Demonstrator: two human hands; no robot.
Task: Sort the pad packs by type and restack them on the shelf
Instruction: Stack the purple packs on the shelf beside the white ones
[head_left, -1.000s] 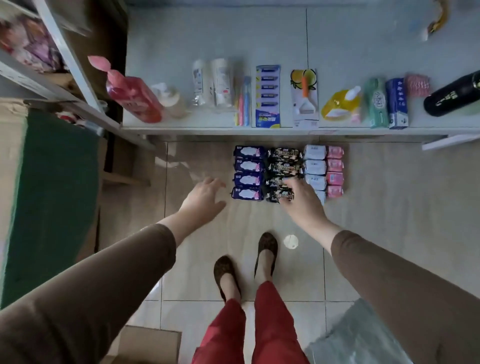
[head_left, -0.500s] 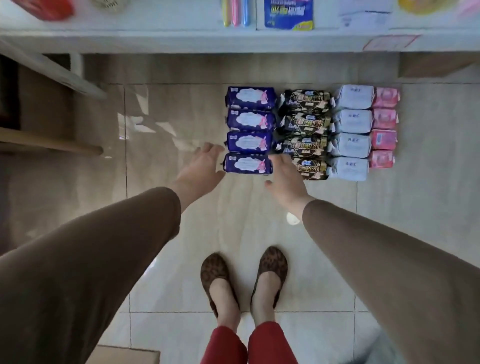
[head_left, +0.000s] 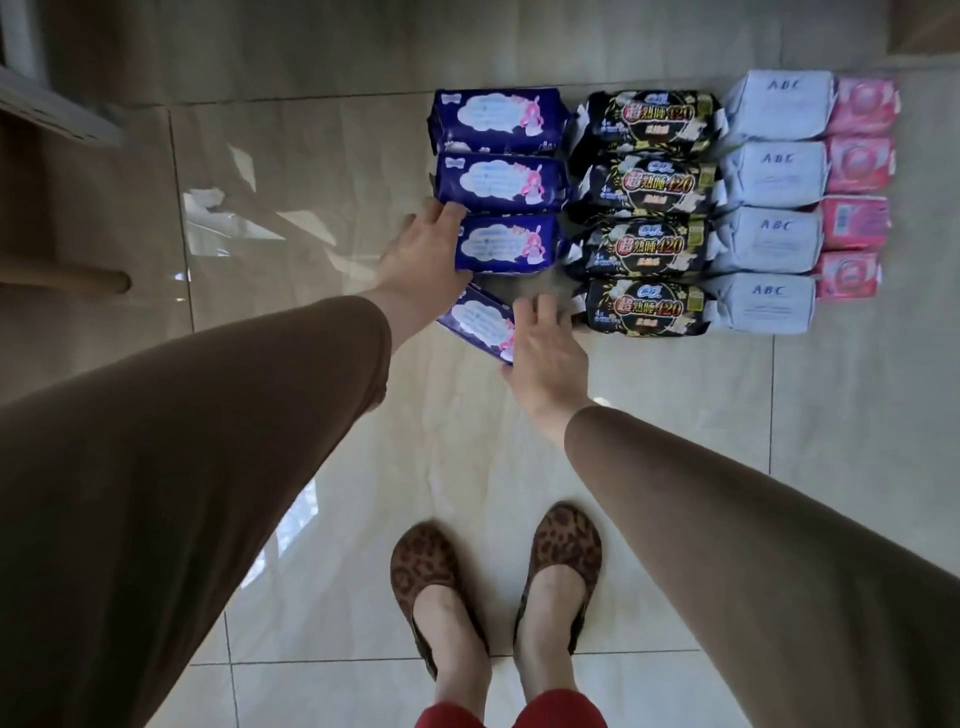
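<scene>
while tilted, nearest blue pack lies between left hand and right hand.

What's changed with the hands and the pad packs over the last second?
Both hands closed in on the blue column. The left hand now touches the left end of the third blue pack. The nearest blue pack has swung out of line and lies skewed, with the right hand on its right end; a firm hold cannot be told. The black packs, white packs and pink packs stayed in their columns.
</scene>
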